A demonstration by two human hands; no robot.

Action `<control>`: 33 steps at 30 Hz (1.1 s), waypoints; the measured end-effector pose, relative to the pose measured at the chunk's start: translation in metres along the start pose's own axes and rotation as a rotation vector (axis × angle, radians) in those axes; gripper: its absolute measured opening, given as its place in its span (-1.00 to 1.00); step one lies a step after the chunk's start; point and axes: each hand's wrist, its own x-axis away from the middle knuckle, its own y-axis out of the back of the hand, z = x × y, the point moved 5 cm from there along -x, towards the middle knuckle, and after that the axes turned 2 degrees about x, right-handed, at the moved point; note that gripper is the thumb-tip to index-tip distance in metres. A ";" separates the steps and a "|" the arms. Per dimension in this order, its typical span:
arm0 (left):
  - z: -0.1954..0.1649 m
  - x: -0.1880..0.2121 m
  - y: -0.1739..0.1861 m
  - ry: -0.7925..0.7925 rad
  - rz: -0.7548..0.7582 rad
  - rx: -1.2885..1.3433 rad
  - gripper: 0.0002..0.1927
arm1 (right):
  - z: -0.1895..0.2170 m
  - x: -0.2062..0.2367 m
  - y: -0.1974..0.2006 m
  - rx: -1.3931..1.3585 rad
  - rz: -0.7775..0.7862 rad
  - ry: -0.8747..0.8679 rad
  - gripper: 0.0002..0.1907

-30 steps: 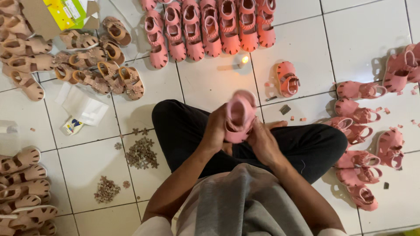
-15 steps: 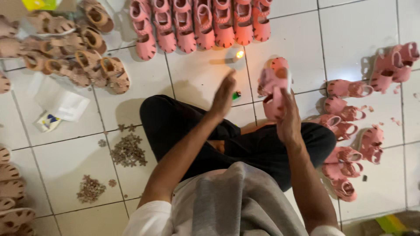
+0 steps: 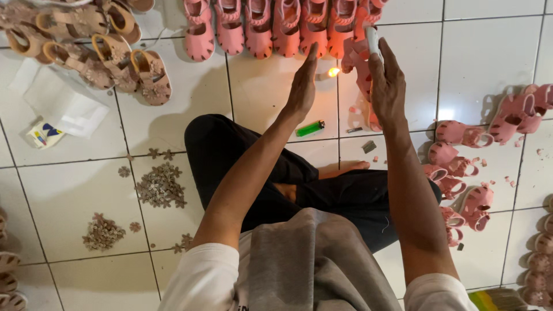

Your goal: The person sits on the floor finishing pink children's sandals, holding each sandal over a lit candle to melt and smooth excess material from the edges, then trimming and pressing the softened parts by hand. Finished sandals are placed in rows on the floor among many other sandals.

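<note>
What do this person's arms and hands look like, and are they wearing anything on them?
Both arms are bare from the upper arm down, with short white sleeves ending above the elbows. The left hand and right hand have no gloves, and no rings, watch or bracelets show. A grey cloth lies over the chest between the sleeves.

A small pink sandal (image 3: 358, 63) was held up in the right hand (image 3: 387, 86), just beside a small flame (image 3: 333, 72) burning low over the white tiled floor (image 3: 484, 52). The sandal was partly hidden by the fingers (image 3: 380, 55), its straps facing left toward the flame.
</note>
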 end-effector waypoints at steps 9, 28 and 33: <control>0.018 0.005 0.001 0.012 0.040 0.061 -0.37 | -0.005 0.016 -0.002 0.044 0.041 -0.042 -0.33; 0.018 0.012 -0.001 0.016 0.067 0.104 -0.36 | 0.000 0.015 -0.004 0.081 0.062 -0.045 -0.31; 0.022 0.011 -0.001 0.050 0.057 0.036 -0.35 | -0.015 0.017 -0.001 0.059 0.066 -0.076 -0.29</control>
